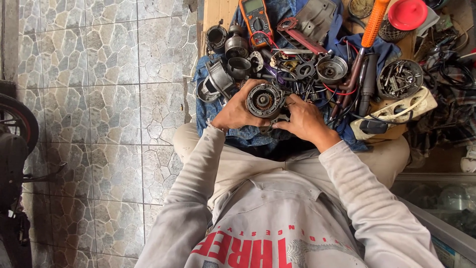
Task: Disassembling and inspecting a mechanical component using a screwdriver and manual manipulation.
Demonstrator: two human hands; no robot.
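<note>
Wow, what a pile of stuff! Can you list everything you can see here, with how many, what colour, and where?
round motor part: one, grey metal with a rusty face, held between both hands
multimeter: one, orange and black, top centre on the blue cloth
screwdriver: one, orange handle, top right
red lid: one, top right corner
bowl of bolts: one, metal, right of the pile
power strip: one, cream, right, below the bowl
metal housings and rings: several, grey and black, left of the pile
tiled floor: grey stone pattern, left
wheel: part of one, black with a red rim, far left
left hand: grips the part's left side
right hand: fingers at the part's right edge
</note>
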